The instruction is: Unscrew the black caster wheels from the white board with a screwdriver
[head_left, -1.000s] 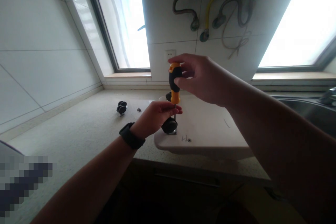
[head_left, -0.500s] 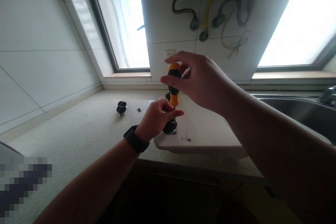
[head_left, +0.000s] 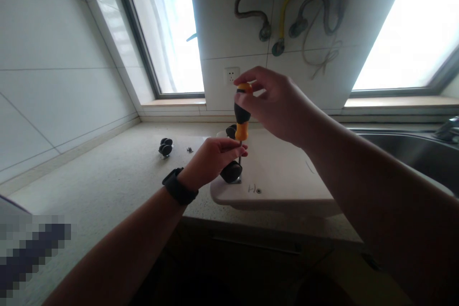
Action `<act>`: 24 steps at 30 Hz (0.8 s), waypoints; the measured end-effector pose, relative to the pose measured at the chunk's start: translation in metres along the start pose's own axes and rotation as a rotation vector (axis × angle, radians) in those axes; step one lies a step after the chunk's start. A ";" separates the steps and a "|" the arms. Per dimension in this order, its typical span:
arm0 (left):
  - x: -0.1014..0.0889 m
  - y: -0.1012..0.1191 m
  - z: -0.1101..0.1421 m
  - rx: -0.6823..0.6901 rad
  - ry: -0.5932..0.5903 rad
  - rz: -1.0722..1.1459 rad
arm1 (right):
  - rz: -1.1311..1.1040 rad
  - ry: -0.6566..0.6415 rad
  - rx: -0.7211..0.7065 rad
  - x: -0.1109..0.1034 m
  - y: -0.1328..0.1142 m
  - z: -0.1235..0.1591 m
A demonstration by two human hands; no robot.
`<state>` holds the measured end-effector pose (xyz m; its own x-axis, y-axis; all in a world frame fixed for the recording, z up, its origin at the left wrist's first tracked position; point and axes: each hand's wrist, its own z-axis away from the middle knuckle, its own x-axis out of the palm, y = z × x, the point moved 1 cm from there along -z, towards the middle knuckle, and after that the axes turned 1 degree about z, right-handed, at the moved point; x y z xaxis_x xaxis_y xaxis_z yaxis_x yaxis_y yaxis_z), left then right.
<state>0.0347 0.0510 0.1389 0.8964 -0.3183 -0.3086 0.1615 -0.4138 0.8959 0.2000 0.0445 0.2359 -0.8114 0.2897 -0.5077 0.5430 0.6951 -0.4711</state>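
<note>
Head view:

1. The right hand (head_left: 274, 100) grasps the yellow-and-black handle of a screwdriver (head_left: 242, 114), held roughly upright with its shank pointing down.
2. The left hand (head_left: 220, 158) pinches the metal shank (head_left: 240, 145) between thumb and fingers, just below the handle; a black watch (head_left: 180, 186) is on that wrist.
3. Beneath the fingers, the shank runs down beside a black caster (head_left: 231, 172) at the near left corner of a white, round-cornered base (head_left: 287, 167). The exact contact at its tip is too small to tell.
4. Another caster, the far one (head_left: 231, 131), is partly hidden behind the screwdriver.
5. Left of the base, loose black caster wheels (head_left: 165, 147) and a small cluster of screws (head_left: 190, 150) lie on the speckled countertop (head_left: 118, 177).
6. Right of the base is a metal sink (head_left: 401, 153).
</note>
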 end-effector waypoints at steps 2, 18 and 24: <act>0.002 -0.001 -0.001 -0.001 0.024 -0.006 | 0.053 -0.004 -0.049 0.000 -0.002 0.001; 0.000 0.002 0.001 -0.019 -0.023 0.010 | -0.017 -0.021 0.013 -0.001 0.001 0.003; 0.006 0.001 0.000 -0.013 0.007 -0.026 | 0.155 -0.034 -0.053 -0.004 -0.003 0.006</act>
<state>0.0396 0.0486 0.1378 0.8946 -0.3017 -0.3296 0.1902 -0.4104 0.8918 0.2028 0.0374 0.2354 -0.7107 0.3738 -0.5960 0.6478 0.6782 -0.3471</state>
